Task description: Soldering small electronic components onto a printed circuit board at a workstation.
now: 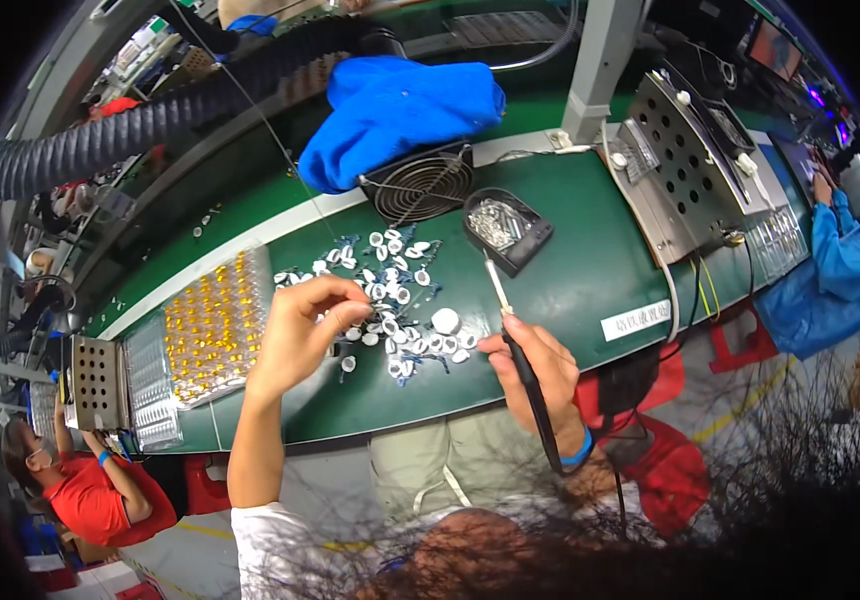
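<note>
My left hand (295, 330) is at the left side of a scattered pile of small white round parts (403, 296) with dark blue wires. Its thumb and forefinger are pinched together, and what they hold is too small to make out. In my right hand (548, 375), gripped like a pen, is a soldering iron (522, 365) with a black handle and cord. The iron's metal tip points away from me, close to a black tray (535, 250) with small silver metal pieces in it. A larger white disc (445, 320) lies between my hands at the pile's right.
A clear plastic tray of yellow parts (215, 330) lies left on the green bench (590, 270). Behind the pile stand a black fan (418, 185) and a blue cloth (400, 110). A perforated metal box (685, 170) is at right. Co-workers sit at both ends.
</note>
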Action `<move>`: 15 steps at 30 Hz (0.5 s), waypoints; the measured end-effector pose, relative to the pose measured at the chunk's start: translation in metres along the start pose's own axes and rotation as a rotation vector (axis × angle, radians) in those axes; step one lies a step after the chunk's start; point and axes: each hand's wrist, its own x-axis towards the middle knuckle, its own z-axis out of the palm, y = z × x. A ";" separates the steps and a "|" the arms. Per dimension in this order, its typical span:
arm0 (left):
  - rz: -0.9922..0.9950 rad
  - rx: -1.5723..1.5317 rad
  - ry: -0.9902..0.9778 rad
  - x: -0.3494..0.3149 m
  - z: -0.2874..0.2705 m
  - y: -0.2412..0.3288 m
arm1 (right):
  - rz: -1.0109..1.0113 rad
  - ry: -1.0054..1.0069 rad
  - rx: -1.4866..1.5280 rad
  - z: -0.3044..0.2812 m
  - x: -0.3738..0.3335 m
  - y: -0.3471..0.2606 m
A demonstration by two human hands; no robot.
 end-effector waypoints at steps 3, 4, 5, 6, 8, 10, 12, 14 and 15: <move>0.174 0.208 -0.178 0.005 0.024 0.010 | 0.032 0.032 0.012 0.004 -0.002 0.001; 0.163 0.218 -0.214 0.008 0.032 0.010 | 0.040 0.025 0.004 0.005 -0.004 0.000; 0.151 0.229 -0.246 0.010 0.039 0.011 | 0.064 0.024 0.023 0.007 -0.004 -0.002; 0.138 0.247 -0.245 0.013 0.045 0.011 | 0.089 0.022 0.043 0.008 -0.005 -0.003; 0.138 0.279 -0.231 0.020 0.054 0.011 | 0.089 0.006 0.024 0.012 -0.007 -0.001; 0.150 0.299 -0.224 0.024 0.058 0.005 | 0.081 -0.052 -0.018 0.014 -0.009 0.005; 0.166 0.311 -0.191 0.026 0.059 0.001 | 0.067 -0.092 -0.067 0.018 -0.010 0.010; 0.207 0.284 -0.162 0.024 0.059 -0.007 | 0.007 -0.091 -0.102 0.027 -0.001 0.004; 0.250 0.264 -0.133 0.022 0.056 -0.010 | -0.004 -0.100 -0.078 0.028 0.003 0.002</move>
